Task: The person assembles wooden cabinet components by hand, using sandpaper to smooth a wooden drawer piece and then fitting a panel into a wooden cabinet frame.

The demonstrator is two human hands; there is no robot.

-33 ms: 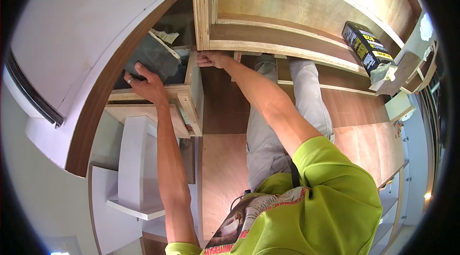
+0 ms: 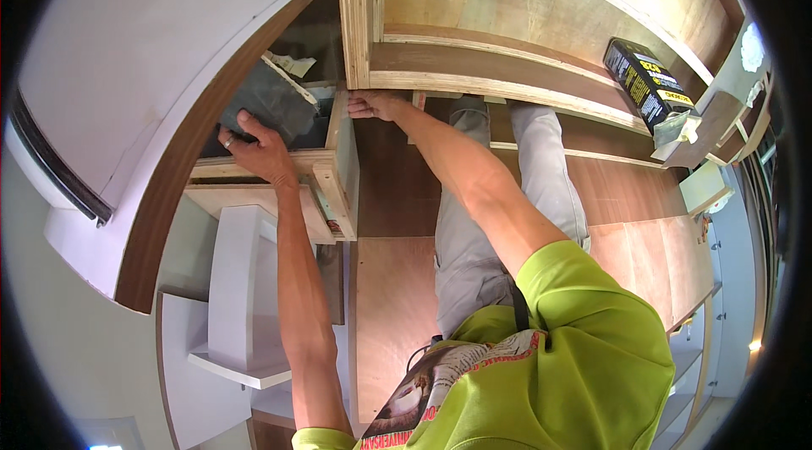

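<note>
Hands, cabinet and loose pieces all match the earlier frame; I can make out no shift. The raw plywood cabinet (image 2: 541, 8) spans the far side, its front edge crossing above the person's grey trouser legs. Nearer, a bare plywood sheet (image 2: 393, 306) covers the floor. On the left stands an open-topped wooden box (image 2: 345, 175), with an open strip of dark brown floor between its right wall and the trousers. Inside it, the dark grey sheet (image 2: 277, 103) lies tilted, its rough, pale broken edge toward the right wall. A black rectangular can (image 2: 647, 85) rests at the cabinet's far right. The left hand (image 2: 262, 152) lies on the grey sheet, thumb apart from the fingers. The right hand (image 2: 372, 105) is beside the box's far right corner, fingers curled together; I cannot tell whether they grip anything.
</note>
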